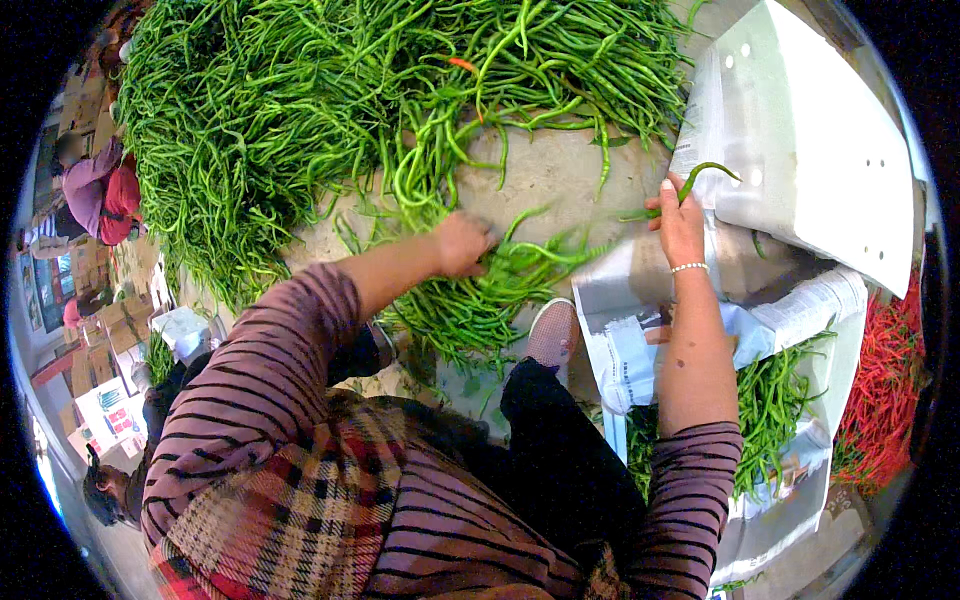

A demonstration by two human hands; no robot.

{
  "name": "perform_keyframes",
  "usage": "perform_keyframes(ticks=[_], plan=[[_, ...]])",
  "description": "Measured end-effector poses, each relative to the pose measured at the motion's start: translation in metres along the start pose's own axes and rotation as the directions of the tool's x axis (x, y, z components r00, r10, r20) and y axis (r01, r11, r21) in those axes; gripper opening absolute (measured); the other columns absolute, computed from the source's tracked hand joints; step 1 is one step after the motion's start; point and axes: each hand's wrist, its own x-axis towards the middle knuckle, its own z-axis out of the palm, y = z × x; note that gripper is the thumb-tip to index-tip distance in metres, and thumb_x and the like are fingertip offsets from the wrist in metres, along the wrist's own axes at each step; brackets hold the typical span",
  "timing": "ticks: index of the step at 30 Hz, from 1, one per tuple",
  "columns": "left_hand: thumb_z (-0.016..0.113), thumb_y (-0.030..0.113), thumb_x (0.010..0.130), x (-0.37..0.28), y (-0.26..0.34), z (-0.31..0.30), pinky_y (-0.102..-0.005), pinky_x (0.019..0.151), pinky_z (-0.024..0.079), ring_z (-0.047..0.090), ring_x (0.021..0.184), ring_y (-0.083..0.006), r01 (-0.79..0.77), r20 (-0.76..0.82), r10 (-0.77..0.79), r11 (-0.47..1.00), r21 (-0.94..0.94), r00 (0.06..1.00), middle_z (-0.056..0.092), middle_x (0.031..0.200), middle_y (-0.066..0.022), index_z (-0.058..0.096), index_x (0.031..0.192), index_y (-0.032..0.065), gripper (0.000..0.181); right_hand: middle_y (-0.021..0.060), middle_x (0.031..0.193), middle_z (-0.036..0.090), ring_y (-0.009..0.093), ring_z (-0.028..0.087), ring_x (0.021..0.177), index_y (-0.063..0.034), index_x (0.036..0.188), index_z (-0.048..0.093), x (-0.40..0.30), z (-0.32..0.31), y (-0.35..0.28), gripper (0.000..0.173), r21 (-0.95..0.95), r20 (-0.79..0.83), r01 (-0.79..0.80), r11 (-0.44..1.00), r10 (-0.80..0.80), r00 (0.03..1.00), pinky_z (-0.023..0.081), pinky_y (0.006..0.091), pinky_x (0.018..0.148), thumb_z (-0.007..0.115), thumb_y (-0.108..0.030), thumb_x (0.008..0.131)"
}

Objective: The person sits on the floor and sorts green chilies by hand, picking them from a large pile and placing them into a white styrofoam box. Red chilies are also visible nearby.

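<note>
My right hand (681, 221) grips a curved green chili pepper (703, 171), whose thin tip points right. A second, blurred pepper lies by its fingertips, and I cannot tell whether it is held too. Blurred by motion, my left hand (461, 244) is over a smaller heap of green chili peppers (472, 315) between my feet. Its fingers are hard to make out, so whether it holds anything is unclear. Beyond it spreads a large pile of long green chili peppers (300, 112), with an orange-red one (463, 65) among them.
A newspaper-lined white foam box (844, 390) at my right holds green peppers. Another white foam box (817, 150) lies tilted beyond it, partly over newspaper. Red chili peppers (881, 382) are heaped at far right. People (94, 187) and cardboard boxes (124, 322) are at left.
</note>
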Motion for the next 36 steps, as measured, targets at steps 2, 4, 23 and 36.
perform_keyframes(ticks=[2,4,23,36], plan=[[0.071,0.039,0.071,-0.022,0.011,0.009,-0.0432,0.086,0.043,0.054,0.101,-0.0325,-0.023,0.04,0.023,1.0,-0.009,0.999,0.056,0.108,-0.0162,0.05,0.119,0.0062,0.062,0.011,0.079,0.064,0.013,0.055,0.058,0.0014,0.127,0.046,0.001,-0.001,0.0,0.048,0.002,0.007,-0.03,1.0,0.03,1.0,0.047,0.027,0.054,0.048,-0.033,0.093],[0.069,0.04,0.072,-0.04,0.014,0.017,-0.0422,0.09,0.041,0.053,0.106,-0.0321,-0.012,0.005,0.012,0.999,-0.039,1.0,0.055,0.113,-0.0165,0.052,0.118,0.0064,0.059,0.0108,0.079,0.064,0.013,0.054,0.056,0.0014,0.128,0.046,0.0,0.002,-0.001,0.049,0.009,0.022,-0.022,1.0,0.022,1.0,0.046,0.0267,0.054,0.048,-0.033,0.093],[0.077,0.024,0.063,0.039,-0.103,-0.014,-0.0429,0.093,0.043,0.049,0.108,-0.0374,0.624,-0.328,-0.84,0.541,-0.564,0.433,0.047,0.118,-0.0236,0.02,0.141,0.0103,0.098,0.0117,0.081,0.064,0.016,0.057,0.063,-0.0002,0.127,0.047,-0.004,0.001,0.009,0.051,-0.17,0.075,0.003,0.985,0.01,0.997,0.047,0.0287,0.058,0.046,-0.037,0.092],[0.067,0.006,0.062,-0.017,-0.026,-0.021,-0.0453,0.081,0.047,0.051,0.096,-0.0381,0.081,-0.369,-0.19,0.953,-0.291,0.91,0.049,0.103,-0.0178,0.042,0.129,0.0123,0.071,0.0121,0.078,0.064,0.016,0.057,0.06,0.0011,0.125,0.049,-0.004,0.001,0.011,0.053,-0.174,0.066,0.039,0.984,-0.028,0.997,0.047,0.0294,0.058,0.046,-0.04,0.092]])
